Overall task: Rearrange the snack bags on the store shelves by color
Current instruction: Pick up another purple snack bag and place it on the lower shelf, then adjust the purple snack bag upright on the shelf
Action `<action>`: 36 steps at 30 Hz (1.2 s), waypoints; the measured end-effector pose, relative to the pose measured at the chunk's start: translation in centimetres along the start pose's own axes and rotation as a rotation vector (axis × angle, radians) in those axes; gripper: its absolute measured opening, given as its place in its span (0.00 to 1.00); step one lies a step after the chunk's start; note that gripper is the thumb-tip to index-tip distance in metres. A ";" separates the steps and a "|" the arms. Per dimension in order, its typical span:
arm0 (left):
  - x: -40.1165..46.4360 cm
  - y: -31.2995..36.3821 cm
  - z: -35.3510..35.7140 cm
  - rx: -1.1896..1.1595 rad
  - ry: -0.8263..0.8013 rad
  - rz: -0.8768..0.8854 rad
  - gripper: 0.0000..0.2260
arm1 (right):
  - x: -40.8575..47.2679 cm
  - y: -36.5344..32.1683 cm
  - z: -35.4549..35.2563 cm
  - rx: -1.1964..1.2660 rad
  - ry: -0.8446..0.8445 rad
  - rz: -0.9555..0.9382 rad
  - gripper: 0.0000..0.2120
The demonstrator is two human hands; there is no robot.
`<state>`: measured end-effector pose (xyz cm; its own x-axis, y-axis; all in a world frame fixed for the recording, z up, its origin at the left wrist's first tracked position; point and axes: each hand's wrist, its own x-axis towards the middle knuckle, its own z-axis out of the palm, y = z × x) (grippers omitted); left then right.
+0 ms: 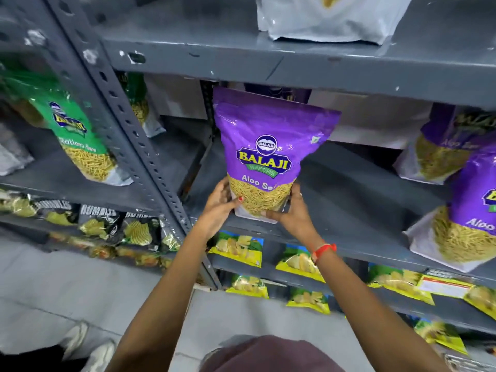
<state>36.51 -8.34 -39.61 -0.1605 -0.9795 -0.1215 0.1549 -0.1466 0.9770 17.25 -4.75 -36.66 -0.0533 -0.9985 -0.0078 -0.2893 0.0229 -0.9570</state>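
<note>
**Inspector A:** The purple bag (264,154) is found upright at the front of the middle shelf (357,189), its base resting on or just above the shelf edge; contact cannot be confirmed. It is gripped at the bottom corners: the left hand (218,208) is closed on the corner at 7 o'clock, the right hand (294,213) on the corner at 5 o'clock, thumbs laid across the clear lower panel.

**Inspector B:** Handling properties?

**Inspector A:** A flexible film pouch is judged, light for its bulk and soft-sided. The film is glossy, so some slipperiness is to be expected. The contents, thin fried strands seen through the window, are considered brittle; squeezing at mid-height is not advised. The firm gusseted base is held to be the proper purchase, as it is used now. The slack upper part is likely to flop if the bag is tilted.

**Inspector B:** Surroundings?

**Inspector A:** Two further purple bags (472,200) are noted at 3 o'clock on the same shelf, well apart from the held one. A green bag (80,140) is recorded at 9 o'clock, in the neighbouring bay beyond the perforated upright (126,124). Yellow packets (239,247) are seen at 6 o'clock on the shelves beneath. A white bag (330,20) is observed at 12 o'clock on the shelf above.
</note>
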 end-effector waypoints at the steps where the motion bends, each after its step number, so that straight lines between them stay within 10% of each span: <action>1: -0.4 0.0 -0.4 -0.006 -0.008 0.001 0.29 | -0.3 0.1 0.3 -0.009 -0.002 -0.005 0.35; 16: -2.9 1.4 -0.4 -0.024 -0.053 0.024 0.30 | -1.7 -0.6 1.0 -0.011 -0.038 -0.020 0.41; 20: -4.9 2.7 0.8 -0.069 0.203 0.168 0.30 | -2.8 -0.5 0.1 -0.010 -0.029 0.009 0.53; 25: -8.7 6.0 5.8 -0.164 0.599 0.413 0.14 | -6.1 -1.4 -3.6 0.013 0.166 -0.064 0.39; 36: -13.9 18.5 25.1 -0.111 0.123 0.752 0.12 | -12.0 -12.9 -20.3 0.160 0.674 -0.462 0.28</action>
<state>17.16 6.02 -15.46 0.1357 -0.8282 0.5438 0.2774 0.5586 0.7816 2.22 7.89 -18.35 -0.5377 -0.6616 0.5227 -0.2859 -0.4402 -0.8512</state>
